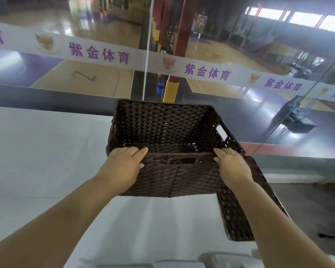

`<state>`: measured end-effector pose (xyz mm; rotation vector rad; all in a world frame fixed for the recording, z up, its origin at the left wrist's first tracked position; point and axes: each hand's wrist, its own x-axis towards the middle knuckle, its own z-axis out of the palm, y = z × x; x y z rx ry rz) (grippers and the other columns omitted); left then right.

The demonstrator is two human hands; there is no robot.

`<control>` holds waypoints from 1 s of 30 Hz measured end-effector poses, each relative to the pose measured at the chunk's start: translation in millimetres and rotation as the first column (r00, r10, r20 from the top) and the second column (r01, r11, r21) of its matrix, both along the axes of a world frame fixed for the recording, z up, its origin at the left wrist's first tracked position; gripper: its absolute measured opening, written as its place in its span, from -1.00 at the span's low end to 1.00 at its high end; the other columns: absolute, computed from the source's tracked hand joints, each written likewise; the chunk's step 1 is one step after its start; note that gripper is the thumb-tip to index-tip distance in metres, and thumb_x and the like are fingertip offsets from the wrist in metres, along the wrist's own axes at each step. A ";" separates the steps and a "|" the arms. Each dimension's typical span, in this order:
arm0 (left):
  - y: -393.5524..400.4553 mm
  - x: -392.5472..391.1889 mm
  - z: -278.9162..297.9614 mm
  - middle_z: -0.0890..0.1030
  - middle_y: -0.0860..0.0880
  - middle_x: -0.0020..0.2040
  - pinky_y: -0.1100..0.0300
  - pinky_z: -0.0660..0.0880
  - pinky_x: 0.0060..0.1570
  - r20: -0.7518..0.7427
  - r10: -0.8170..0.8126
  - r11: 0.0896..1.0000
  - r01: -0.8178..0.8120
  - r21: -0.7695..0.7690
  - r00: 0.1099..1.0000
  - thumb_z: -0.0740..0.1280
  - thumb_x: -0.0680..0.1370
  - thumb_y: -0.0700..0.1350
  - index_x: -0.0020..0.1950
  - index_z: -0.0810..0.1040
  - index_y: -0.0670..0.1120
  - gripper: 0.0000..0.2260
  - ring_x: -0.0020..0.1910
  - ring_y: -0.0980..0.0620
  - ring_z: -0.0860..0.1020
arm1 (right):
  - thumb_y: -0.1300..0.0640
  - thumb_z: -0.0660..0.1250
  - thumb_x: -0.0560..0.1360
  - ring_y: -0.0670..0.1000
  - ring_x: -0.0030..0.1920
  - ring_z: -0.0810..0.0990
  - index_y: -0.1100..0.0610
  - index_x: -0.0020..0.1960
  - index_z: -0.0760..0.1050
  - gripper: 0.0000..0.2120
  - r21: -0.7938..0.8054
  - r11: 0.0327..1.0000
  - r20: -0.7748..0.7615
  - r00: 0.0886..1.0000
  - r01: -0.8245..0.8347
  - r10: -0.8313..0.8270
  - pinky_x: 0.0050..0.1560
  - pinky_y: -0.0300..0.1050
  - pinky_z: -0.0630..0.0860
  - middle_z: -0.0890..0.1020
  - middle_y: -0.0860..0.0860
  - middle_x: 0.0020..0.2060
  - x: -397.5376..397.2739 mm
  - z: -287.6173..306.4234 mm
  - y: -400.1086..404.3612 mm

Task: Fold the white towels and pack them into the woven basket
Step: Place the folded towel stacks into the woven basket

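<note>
Daylight from high windows [306, 18] at upper right glares off the polished court floor [81, 22]. The wide-angle lens bends the banner [108, 53]; edges and the near white surface [46, 151] blur softly.

The woven basket [168, 128] is dark brown, with a checked weave all over its walls and floor. A flat woven piece [246, 202] beside it is the same dark brown weave. The surface [43, 151] is plain white. A white banner [112, 53] on the glass has purple letters and orange bird badges. The court floor [79, 78] is tan wood with purple parts.
</note>
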<state>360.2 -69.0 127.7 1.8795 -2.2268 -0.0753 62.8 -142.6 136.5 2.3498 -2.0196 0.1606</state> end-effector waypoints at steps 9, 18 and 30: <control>18.0 23.2 -2.9 0.47 0.03 -0.06 0.10 0.34 0.08 -0.098 0.092 0.995 -0.096 -0.033 0.991 0.12 0.62 -0.16 0.13 0.53 -0.04 -0.78 -0.03 -0.01 0.45 | 0.33 0.35 0.45 0.19 -0.11 0.60 0.17 0.01 0.62 -0.82 -0.245 0.964 0.070 0.990 -0.100 0.120 0.03 0.06 0.45 0.65 0.08 -0.17 17.6 -14.7 10.9; 121.0 98.8 -4.5 0.56 0.02 -0.08 0.04 0.37 -0.02 -0.180 0.269 0.952 -0.289 -0.097 0.946 -0.01 0.57 0.03 0.00 0.59 -0.04 -0.61 -0.06 -0.04 0.52 | 0.33 0.23 0.53 0.16 0.14 0.51 0.17 0.17 0.57 -0.74 -0.155 0.967 0.143 0.964 -0.202 0.225 0.44 0.10 0.14 0.63 0.09 0.02 109.2 -16.5 74.4; 308.3 207.6 -6.1 0.60 0.02 -0.19 0.00 0.41 -0.12 -0.238 0.484 0.830 -0.528 -0.180 0.842 0.07 0.51 0.06 -0.12 0.61 -0.08 -0.63 -0.20 -0.06 0.53 | 0.25 0.17 0.58 0.15 0.14 0.47 0.17 0.12 0.57 -0.77 -0.099 0.909 0.213 0.883 -0.406 0.418 0.48 0.10 0.05 0.60 0.09 -0.01 260.4 -11.6 205.0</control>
